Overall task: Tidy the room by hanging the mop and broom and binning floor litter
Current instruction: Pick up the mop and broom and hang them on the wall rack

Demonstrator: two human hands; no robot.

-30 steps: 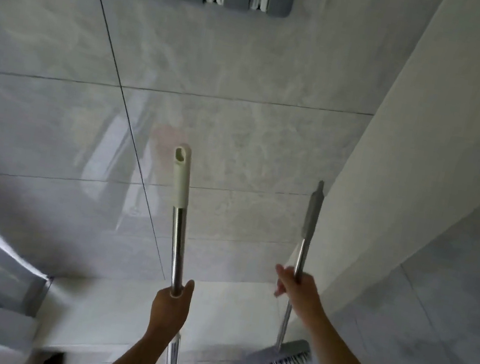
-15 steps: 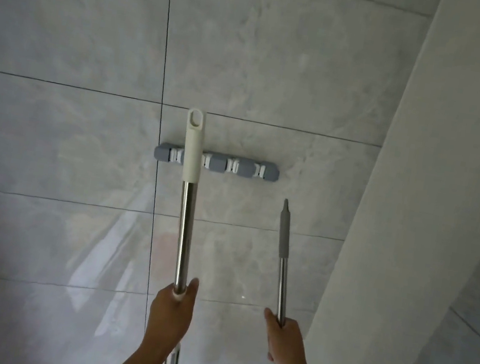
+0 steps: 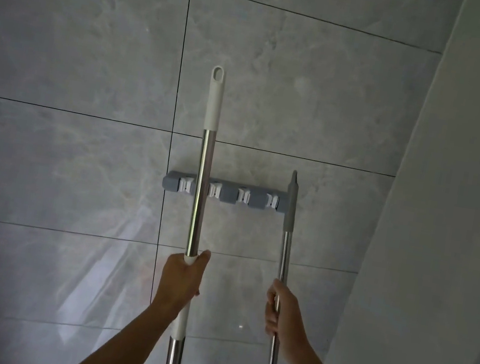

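Head view, six o'clock: I see left hand (image 3: 180,282) fisted round white-capped pole (image 3: 205,160), right hand (image 3: 286,318) fisted round grey-tipped pole (image 3: 290,211).

A thick, shiny steel pole with a white plastic end cap and hanging hole (image 3: 200,194) stands upright, gripped by the left hand (image 3: 182,282). It crosses the grey wall rack with four white clips (image 3: 228,195) between the first and second clips. A thinner steel pole with a grey tapered grip (image 3: 284,251), held in the right hand (image 3: 283,314), stands upright before the rack's right end.
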